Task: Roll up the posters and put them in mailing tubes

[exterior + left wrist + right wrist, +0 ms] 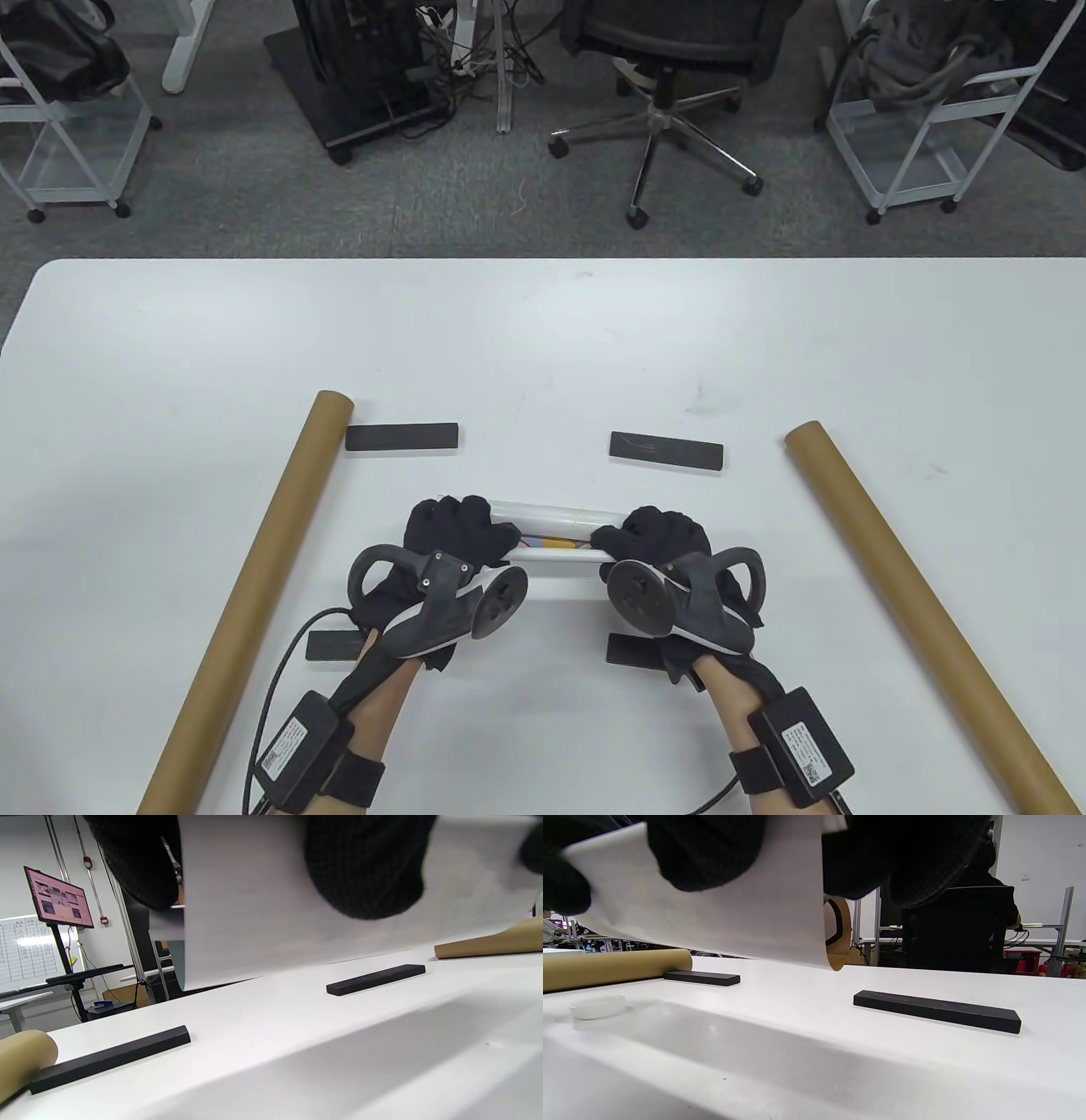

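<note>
A white rolled poster (556,514) lies crosswise at the front middle of the white table (543,340), its coloured print showing inside the roll. My left hand (471,531) grips its left end and my right hand (645,535) grips its right end. In the left wrist view my gloved fingers (365,870) curl over the white paper (254,921), which is held just above the table. The right wrist view shows the same grip on the paper (734,921). One brown mailing tube (254,594) lies at the left and another (916,611) at the right, both slanted.
Two black bars (403,437) (667,451) lie beyond the roll and two more (335,645) (632,651) lie under my wrists. A small clear cap (597,1006) sits on the table in the right wrist view. Chairs and carts stand beyond the far edge.
</note>
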